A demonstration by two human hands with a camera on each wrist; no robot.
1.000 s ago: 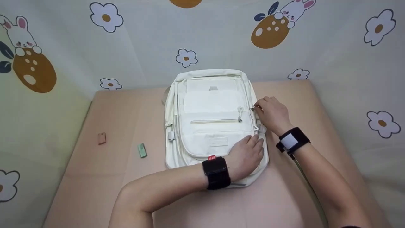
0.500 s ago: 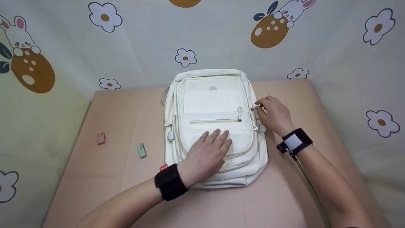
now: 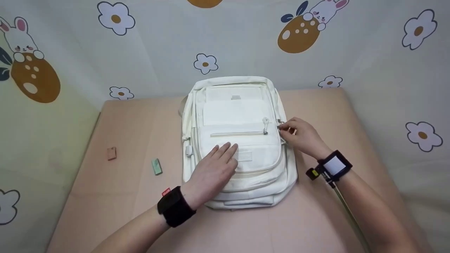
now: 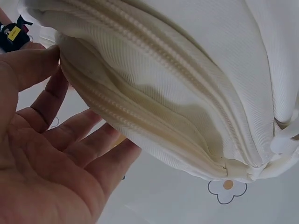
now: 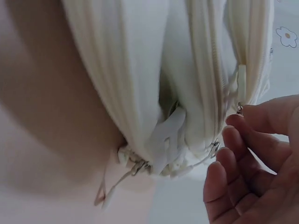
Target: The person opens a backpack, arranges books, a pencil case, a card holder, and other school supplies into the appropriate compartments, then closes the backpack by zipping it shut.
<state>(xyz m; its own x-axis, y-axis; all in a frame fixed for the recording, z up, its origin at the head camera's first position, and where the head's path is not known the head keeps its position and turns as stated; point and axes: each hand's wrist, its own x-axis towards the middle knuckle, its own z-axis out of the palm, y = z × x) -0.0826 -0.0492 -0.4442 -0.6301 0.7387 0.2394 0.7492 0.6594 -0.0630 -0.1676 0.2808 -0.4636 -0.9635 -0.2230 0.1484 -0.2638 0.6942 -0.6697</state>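
A cream-white backpack point(image 3: 230, 112) lies front side up on the table, its top toward the back wall. Across its lower front rests my left hand point(image 3: 211, 175), fingers fairly straight and spread on the front panel. In the left wrist view the thumb touches the edge of a gaping front pocket point(image 4: 154, 88), whose zipper teeth point(image 4: 112, 105) are parted. At the bag's right side, my right hand point(image 3: 304, 138) pinches a small metal zipper pull point(image 5: 239, 109) between thumb and index finger. Another zipper pull point(image 5: 215, 148) hangs close by its other fingers.
A small pink block point(image 3: 111, 153) and a green block point(image 3: 156, 166) lie on the pinkish table point(image 3: 133, 123) left of the bag. A patterned curtain point(image 3: 158, 42) stands behind. A cable point(image 3: 348, 211) runs along the right forearm.
My left hand has slid left from the bag's lower right side to the lower left of its front panel. The right hand has moved slightly nearer along the bag's right side.
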